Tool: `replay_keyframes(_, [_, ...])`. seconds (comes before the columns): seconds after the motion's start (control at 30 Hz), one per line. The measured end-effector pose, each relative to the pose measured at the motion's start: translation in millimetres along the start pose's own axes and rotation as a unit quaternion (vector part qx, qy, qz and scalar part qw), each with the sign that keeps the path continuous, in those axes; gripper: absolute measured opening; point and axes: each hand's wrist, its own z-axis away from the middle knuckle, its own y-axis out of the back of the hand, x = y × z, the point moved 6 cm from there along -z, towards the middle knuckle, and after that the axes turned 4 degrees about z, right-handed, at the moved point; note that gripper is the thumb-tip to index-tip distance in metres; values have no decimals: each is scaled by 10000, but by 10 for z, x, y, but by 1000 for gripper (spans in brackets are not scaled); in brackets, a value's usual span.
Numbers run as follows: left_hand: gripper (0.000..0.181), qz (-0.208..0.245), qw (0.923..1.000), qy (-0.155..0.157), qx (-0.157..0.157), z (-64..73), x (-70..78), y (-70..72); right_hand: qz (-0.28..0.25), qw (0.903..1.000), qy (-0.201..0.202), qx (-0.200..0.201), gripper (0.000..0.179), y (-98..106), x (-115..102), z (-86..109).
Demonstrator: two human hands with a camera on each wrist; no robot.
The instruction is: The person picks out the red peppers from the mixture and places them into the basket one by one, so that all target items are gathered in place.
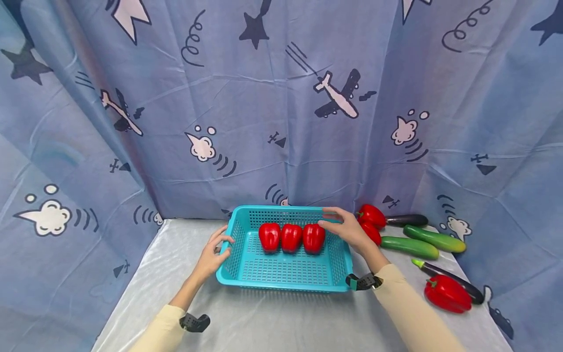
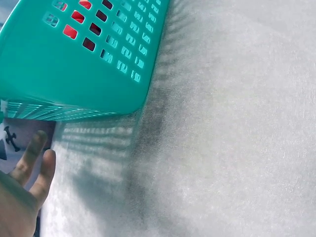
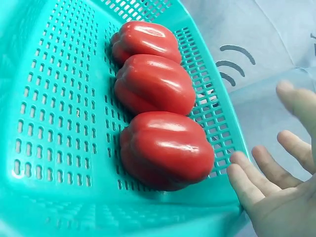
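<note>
A turquoise perforated basket [image 1: 286,283] sits on the table with three red bell peppers lined up toward its back: a left one [image 1: 269,237], a middle one [image 1: 291,238] and a right one [image 1: 313,238]. Beside the basket's left wall is my left hand [image 1: 213,254], its fingers loosely bent near the rim and holding nothing. In the left wrist view, two of its fingers [image 2: 45,173] extend just below the basket's corner. My right hand [image 1: 349,229] hovers at the back right corner with fingers spread. The right wrist view shows its empty palm [image 3: 286,210] next to the nearest pepper.
Right of the basket lie two red bell peppers [image 1: 371,215], a dark eggplant [image 1: 406,220], two cucumbers [image 1: 410,247], a second eggplant [image 1: 474,292] and another red bell pepper [image 1: 447,294]. A blue patterned curtain [image 1: 264,146] hangs behind and along both sides of the white-covered table [image 1: 272,322].
</note>
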Motion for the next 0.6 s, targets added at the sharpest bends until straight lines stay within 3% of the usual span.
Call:
replay_keyframes(0.23, [19,-20,10000,49,15,-44,-282,9,-602,9981,66,100,54,115,23,97])
replay_keyframes(0.6, [19,32,9999,80,-94,-51,-333,13,-773,9964,188,295,46,305,5,298])
